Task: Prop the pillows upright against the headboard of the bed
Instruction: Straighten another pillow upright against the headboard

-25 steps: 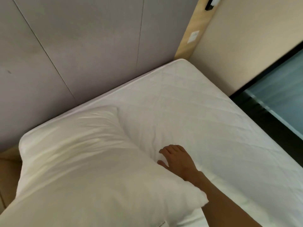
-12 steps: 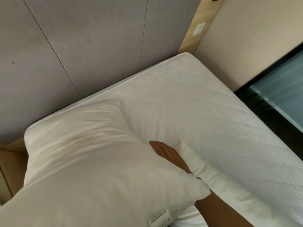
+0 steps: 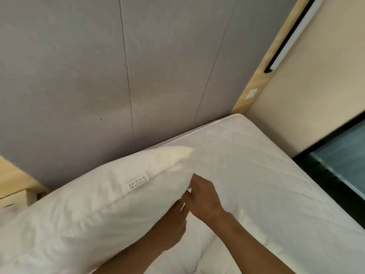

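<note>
A white pillow is seen standing on its long edge at the left of the bed, its far side right up against the grey padded headboard. A small care label is stitched into the seam that runs along the top. The pillow's right end is where both hands are.

The right hand is pressed onto that end, just below the upper corner. Its fingers are curled down against the fabric (a proper pinch or just a push, that can't be told, since the fingertips are hidden against the cloth). The left hand is laid flat and open against the lower part of the same end, fingers stretched out along the pillow's face, nothing clasped in it. The two hands are nearly touching, with only a sliver of white showing between them.

Below the forearms, a second bit of soft white bedding is seen bunched up. The quilted mattress is left bare to the right, and a dark glass panel is seen beyond its edge.
</note>
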